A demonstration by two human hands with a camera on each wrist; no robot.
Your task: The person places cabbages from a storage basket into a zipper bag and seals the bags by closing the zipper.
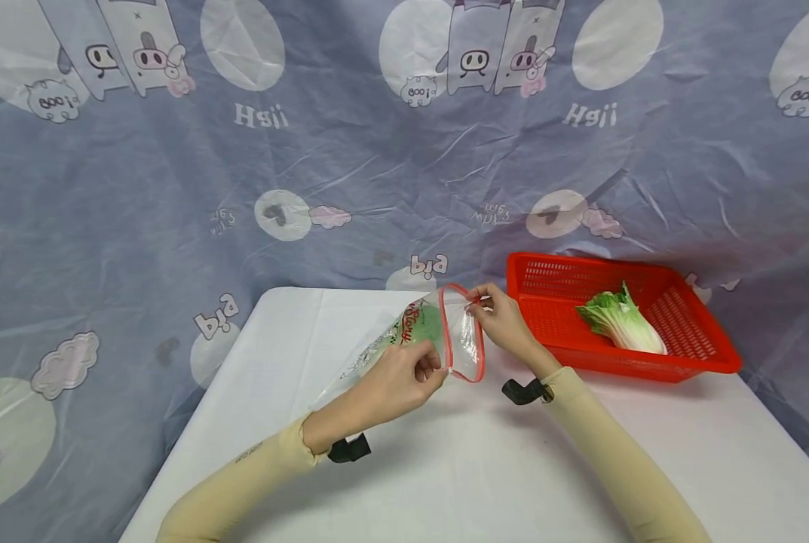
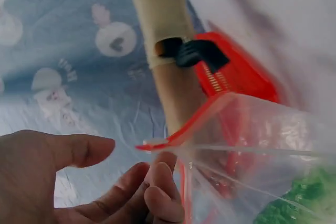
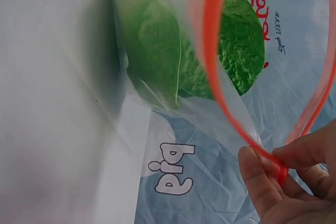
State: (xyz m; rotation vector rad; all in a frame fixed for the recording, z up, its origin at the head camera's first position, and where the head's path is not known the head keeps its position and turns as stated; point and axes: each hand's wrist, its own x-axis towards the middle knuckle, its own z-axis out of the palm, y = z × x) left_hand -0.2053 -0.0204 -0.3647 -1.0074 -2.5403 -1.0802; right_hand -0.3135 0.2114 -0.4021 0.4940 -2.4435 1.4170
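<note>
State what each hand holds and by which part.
Both grip the zip bag by its red mouth strip: left hand pinches the near end, right hand the far end.

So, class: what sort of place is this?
Probably a staged recording setup, not a kitchen: a cartoon-print sheet hangs as backdrop behind a white table holding only a red basket and a zip bag.

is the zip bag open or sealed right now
Open. The zip bag's red zipper rim forms a wide loop, held apart by the left hand and right hand; green leaves show inside.
</note>
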